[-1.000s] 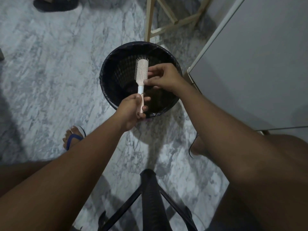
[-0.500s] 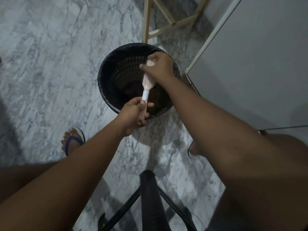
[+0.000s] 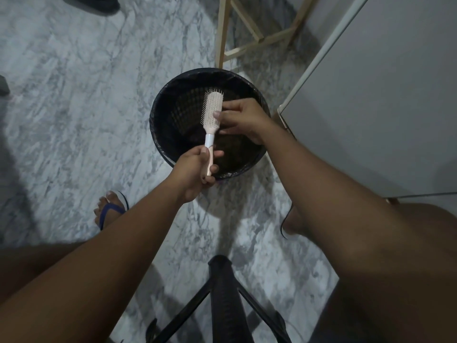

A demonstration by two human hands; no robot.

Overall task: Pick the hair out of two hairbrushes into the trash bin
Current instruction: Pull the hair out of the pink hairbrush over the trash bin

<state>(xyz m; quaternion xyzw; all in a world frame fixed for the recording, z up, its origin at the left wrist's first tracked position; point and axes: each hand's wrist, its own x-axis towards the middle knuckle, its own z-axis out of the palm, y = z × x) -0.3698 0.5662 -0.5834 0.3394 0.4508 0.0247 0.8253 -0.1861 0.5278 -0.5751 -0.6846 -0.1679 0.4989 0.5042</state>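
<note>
Where we sit: a black plastic chair frame [image 3: 222, 293] stands between our knees on the grey-veined marble floor [image 3: 74, 95].
Left hand: our left hand [image 3: 195, 174] is wrapped round the brush handle, thumb up near the white collar. The grip is the same as a second ago.
Brush: the pale pink paddle hairbrush with a white collar [image 3: 212, 110] is held up over the bin mouth, its head pointing away from us.
Right hand: our right hand [image 3: 241, 120] covered the far tip of the head half a second ago. It has now drawn back to the head's right side, fingers curled and thumb tip against the bristles. Whether it pinches any hair, we cannot tell.
Bin: the round black mesh trash bin with a dark liner [image 3: 158, 134] sits directly beneath both hands.
Meaning: we judge that one pull along the bristles is over and another pluck is starting, so this brush is not finished.
Second brush: not in view.
</note>
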